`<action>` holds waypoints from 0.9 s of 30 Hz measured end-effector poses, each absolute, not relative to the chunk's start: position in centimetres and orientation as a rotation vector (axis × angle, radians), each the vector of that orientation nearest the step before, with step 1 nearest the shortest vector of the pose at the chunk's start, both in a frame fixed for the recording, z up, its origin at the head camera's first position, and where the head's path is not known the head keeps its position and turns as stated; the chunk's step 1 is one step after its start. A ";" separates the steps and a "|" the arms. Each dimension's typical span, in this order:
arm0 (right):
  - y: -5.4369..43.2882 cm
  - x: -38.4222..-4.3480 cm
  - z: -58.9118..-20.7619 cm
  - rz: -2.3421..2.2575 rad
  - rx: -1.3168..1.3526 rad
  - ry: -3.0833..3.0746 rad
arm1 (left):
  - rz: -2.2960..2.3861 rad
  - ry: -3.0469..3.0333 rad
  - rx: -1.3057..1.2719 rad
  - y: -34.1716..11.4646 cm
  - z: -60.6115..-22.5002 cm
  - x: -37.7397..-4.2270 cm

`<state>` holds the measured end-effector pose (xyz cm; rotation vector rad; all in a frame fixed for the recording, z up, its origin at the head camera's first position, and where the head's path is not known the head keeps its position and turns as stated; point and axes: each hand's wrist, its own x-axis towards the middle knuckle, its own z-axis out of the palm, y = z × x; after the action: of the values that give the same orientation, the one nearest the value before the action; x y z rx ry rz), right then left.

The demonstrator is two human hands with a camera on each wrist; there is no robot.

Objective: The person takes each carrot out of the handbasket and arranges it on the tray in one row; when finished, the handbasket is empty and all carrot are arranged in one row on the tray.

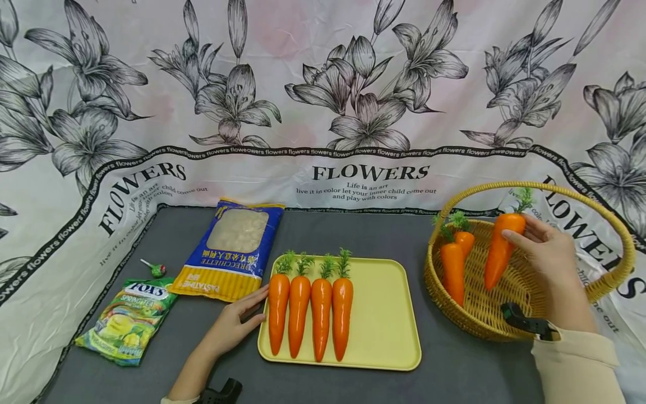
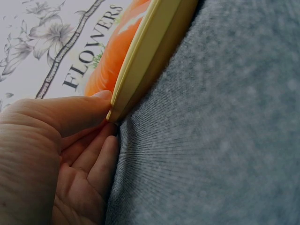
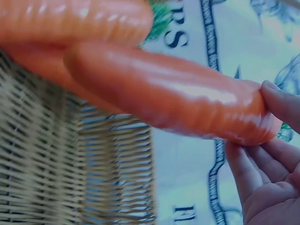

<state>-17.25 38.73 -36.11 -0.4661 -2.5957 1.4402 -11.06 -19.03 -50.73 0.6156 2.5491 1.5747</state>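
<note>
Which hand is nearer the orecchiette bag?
Left. The left hand pinches the yellow tray beside the orecchiette bag; the right hand holds a carrot farther away, at the wicker basket.

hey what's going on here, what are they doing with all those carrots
A person's right hand holds a carrot by its thick end over the wicker basket, where two more carrots lie. Four others lie side by side on the yellow tray, whose left edge the left hand touches.
</note>
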 end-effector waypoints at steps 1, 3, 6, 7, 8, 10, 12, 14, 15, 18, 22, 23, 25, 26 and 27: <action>38.6 -17.1 -35.9 1.433 -0.463 -2.609 | 1.575 2.551 0.617 -19.0 -50.7 -11.0; 38.2 -16.7 -35.4 1.391 -0.449 -2.658 | 1.574 2.553 0.620 -19.0 -50.6 -11.0; 37.6 -15.9 -34.7 1.338 -0.435 -2.709 | 1.573 2.555 0.628 -18.9 -50.5 -11.0; 37.4 -15.6 -34.6 1.347 -0.422 -2.703 | 1.574 2.556 0.631 -18.9 -50.4 -11.0; 37.2 -15.4 -34.4 1.360 -0.407 -2.694 | 1.572 2.558 0.635 -19.0 -50.4 -11.0; 36.7 -14.7 -34.2 1.419 -0.367 -2.650 | 1.569 2.563 0.636 -19.0 -50.5 -11.0; 36.1 -14.0 -34.2 1.541 -0.318 -2.567 | 1.566 2.565 0.635 -19.0 -50.5 -11.0; 35.4 -13.5 -34.2 1.600 -0.271 -2.514 | 1.568 2.562 0.634 -19.0 -50.5 -11.1; 35.0 -13.2 -34.3 1.628 -0.250 -2.488 | 1.569 2.559 0.632 -19.0 -50.5 -11.1; 33.8 -12.6 -34.8 1.686 -0.180 -2.431 | 1.566 2.557 0.629 -19.0 -50.4 -11.1; 32.2 -11.9 -35.6 1.744 -0.095 -2.374 | 1.555 2.568 0.623 -19.0 -50.4 -11.1; 31.7 -11.8 -35.8 1.772 -0.078 -2.347 | 1.554 2.570 0.623 -19.0 -50.4 -11.1; 30.6 -11.6 -36.1 1.815 -0.057 -2.313 | 1.550 2.574 0.622 -19.1 -50.4 -11.0; 30.1 -11.5 -36.3 1.824 -0.054 -2.311 | 1.552 2.575 0.617 -19.1 -50.5 -11.0; 29.6 -11.4 -36.5 1.845 -0.040 -2.295 | 1.552 2.577 0.614 -19.1 -50.5 -11.0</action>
<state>-11.41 29.61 -36.45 -0.0404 -2.2949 1.8449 -11.04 -19.08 -50.49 0.6142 2.5766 1.5519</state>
